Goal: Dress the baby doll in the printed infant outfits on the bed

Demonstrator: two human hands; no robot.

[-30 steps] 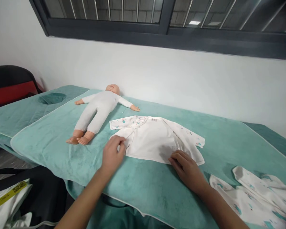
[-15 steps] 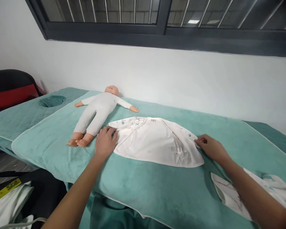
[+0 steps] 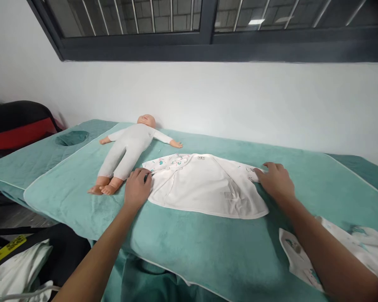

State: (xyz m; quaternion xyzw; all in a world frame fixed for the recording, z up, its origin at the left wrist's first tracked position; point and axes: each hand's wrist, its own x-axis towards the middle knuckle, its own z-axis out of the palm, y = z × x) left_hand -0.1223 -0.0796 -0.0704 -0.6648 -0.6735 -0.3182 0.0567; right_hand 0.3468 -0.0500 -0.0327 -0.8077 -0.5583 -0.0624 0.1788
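Observation:
A small white baby shirt (image 3: 195,188) with printed sleeves lies spread on the green bed cover. Its sleeves reach out to both sides, and some creases show at its lower right. My left hand (image 3: 137,188) is at the end of the left sleeve, its fingers bent and closed on the cuff. At the other cuff, my right hand (image 3: 275,181) rests with its thumb on the sleeve and its fingers stretched out and apart from the thumb. A baby doll (image 3: 129,144) in a white body suit lies on its back beyond my left hand, arms spread.
Under my right forearm lies another printed white cloth (image 3: 297,256), partly hidden. The green cover (image 3: 227,256) drapes over the bed's front edge. White cloths (image 3: 22,272) sit on a black seat at lower left. A wall and barred window (image 3: 208,46) stand behind the bed.
My right hand has shifted slightly up and its fingers have opened from a pinch on the cuff. The right sleeve now lies straighter and higher. My left hand stays at its cuff.

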